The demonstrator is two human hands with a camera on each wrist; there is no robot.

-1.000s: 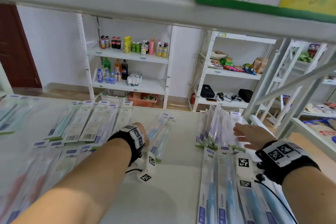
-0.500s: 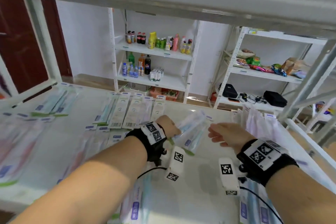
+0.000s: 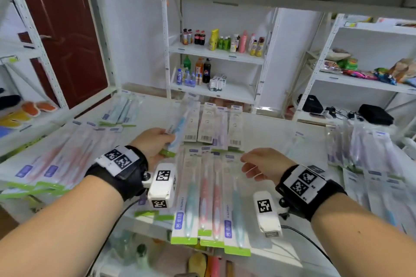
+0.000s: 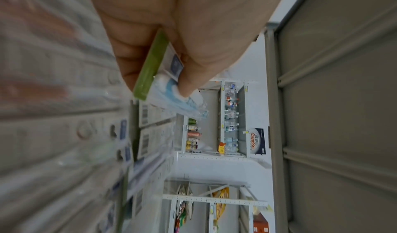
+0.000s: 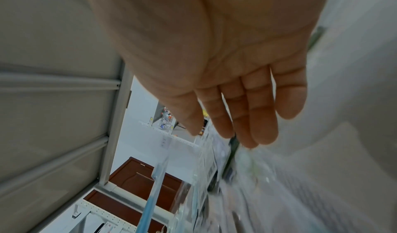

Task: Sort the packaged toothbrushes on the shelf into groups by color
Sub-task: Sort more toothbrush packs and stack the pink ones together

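Working over the white shelf (image 3: 265, 128), packaged toothbrushes laid across it: pink group (image 3: 58, 159) at left, mixed row (image 3: 211, 195) at the front edge under my wrists. My left hand (image 3: 153, 144) pinches the green end of a blue toothbrush pack (image 3: 177, 128), raised above the shelf. My right hand (image 3: 265, 164) hovers over the row, fingers (image 5: 253, 111) straight, holding nothing.
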